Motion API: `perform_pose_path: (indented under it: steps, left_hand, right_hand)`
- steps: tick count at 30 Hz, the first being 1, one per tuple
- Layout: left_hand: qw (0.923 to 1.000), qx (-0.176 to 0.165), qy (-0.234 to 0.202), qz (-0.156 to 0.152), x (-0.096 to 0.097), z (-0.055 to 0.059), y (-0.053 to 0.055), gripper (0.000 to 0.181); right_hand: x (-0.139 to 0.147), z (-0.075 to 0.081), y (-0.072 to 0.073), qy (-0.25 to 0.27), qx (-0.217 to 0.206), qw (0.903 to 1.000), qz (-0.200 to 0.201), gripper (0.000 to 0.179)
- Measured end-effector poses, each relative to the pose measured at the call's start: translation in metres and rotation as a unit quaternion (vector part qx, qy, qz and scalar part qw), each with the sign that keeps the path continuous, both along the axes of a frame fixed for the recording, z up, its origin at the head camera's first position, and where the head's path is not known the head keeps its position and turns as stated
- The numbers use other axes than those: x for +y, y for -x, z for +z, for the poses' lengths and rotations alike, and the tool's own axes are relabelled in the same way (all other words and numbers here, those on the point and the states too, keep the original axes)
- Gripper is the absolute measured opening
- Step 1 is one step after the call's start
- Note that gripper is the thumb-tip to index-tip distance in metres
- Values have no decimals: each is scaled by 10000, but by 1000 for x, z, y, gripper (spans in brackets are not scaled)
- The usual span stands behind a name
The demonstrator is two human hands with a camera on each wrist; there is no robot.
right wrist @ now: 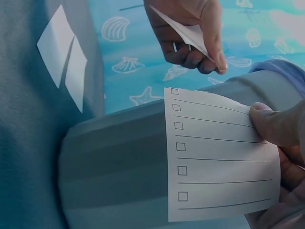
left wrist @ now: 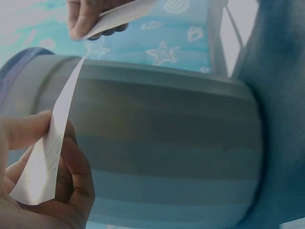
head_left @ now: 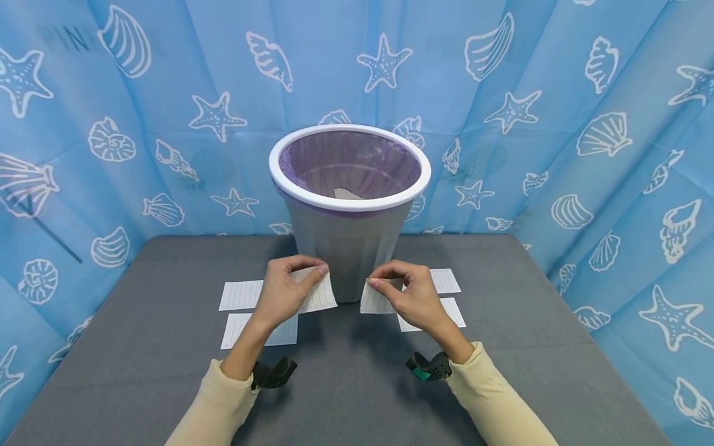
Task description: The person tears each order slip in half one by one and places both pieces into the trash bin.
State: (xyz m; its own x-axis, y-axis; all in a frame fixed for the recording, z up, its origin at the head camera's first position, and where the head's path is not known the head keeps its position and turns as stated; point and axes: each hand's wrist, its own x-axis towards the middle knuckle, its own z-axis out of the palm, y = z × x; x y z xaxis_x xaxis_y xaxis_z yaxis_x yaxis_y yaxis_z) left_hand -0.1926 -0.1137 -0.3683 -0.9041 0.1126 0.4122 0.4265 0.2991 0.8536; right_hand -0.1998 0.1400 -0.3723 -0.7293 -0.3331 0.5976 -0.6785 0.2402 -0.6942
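Note:
In the head view, my left hand [head_left: 276, 293] pinches a piece of white lined paper [head_left: 320, 295] between thumb and fingers. My right hand [head_left: 417, 296] pinches another piece of lined paper [head_left: 375, 301], a gap apart from the first. The right wrist view shows printed checkboxes and lines on the right-hand paper [right wrist: 217, 162], whose top edge looks slightly uneven. Seen nearly edge-on in the left wrist view is the left-hand paper [left wrist: 47, 162]. Both hands are low in front of a grey trash bin [head_left: 340, 241] with a white rim and purple liner.
Lined paper slips lie on the grey table [head_left: 351, 384] on both sides, an upper slip [head_left: 238, 295] and a lower slip [head_left: 282, 333] among those at left, others [head_left: 445, 281] at right. A pale piece [head_left: 346, 194] is inside the bin. A blue shell-patterned curtain [head_left: 334, 62] hangs behind.

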Motion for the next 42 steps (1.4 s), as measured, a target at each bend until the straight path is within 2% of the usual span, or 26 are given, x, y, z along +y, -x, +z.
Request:
perform_pose_path:
  steps: [5,10,23,28,35,42]
  left_hand:
    - [9999,120,35,-27,-6,19,1,15]
    - [9993,347,79,-105,-11,39,0,14]
    - [9966,672,323,-339,-10,88,-1,11]
    - [9943,920,300,-440,-8,111,-2,10]
    - [9911,1174,295,-559,-1,140,-1,9]
    - [9888,1323,354,-593,6,167,7,13]
  right_hand:
    - [3,14,2,-22,13,10000,-2,3]
    - [7,33,6,51,234,9997,28,8]
    - [13,92,9,74,860,9957,341,7]
    - [14,112,7,-112,1097,9933,339,13]
    - [13,141,6,-288,1327,9898,441,10]
    - [8,175,10,-402,1577,9860,370,7]
